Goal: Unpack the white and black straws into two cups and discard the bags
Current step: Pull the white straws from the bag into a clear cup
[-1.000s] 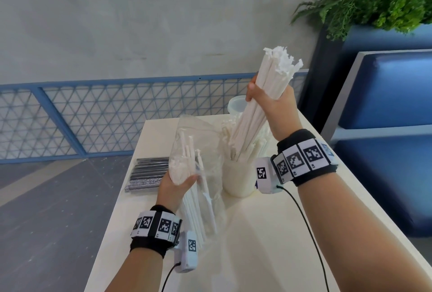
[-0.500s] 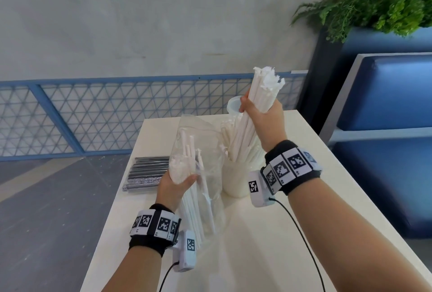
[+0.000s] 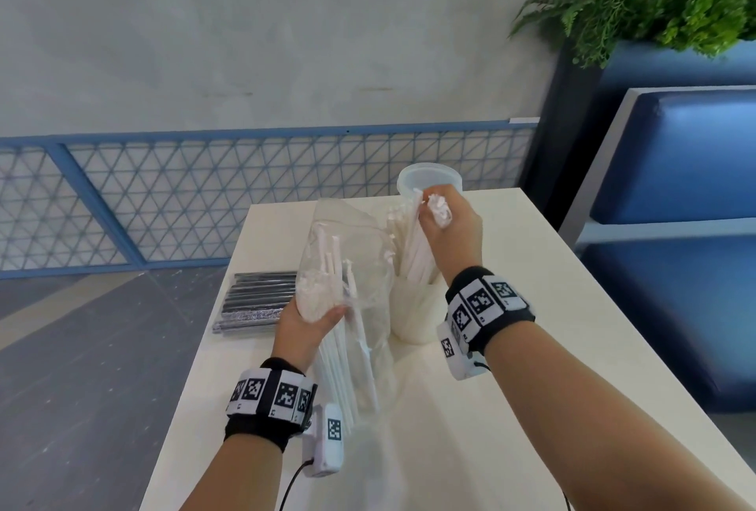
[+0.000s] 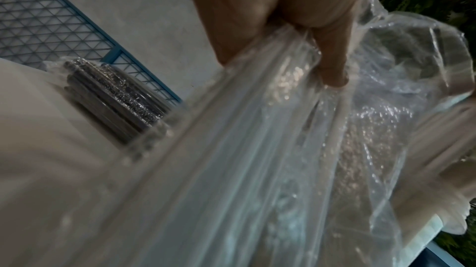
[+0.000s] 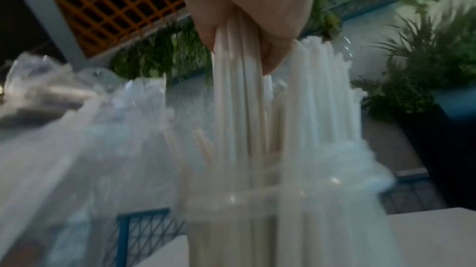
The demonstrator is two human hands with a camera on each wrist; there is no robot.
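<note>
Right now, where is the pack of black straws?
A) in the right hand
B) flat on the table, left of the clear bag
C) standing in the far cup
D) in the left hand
B: the black straws lie sealed and flat on the table, left of the clear bag, with no hand touching them.

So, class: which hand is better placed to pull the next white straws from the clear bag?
Right hand: it is at the cup beside the bag; the left hand holds that bag upright.
</note>
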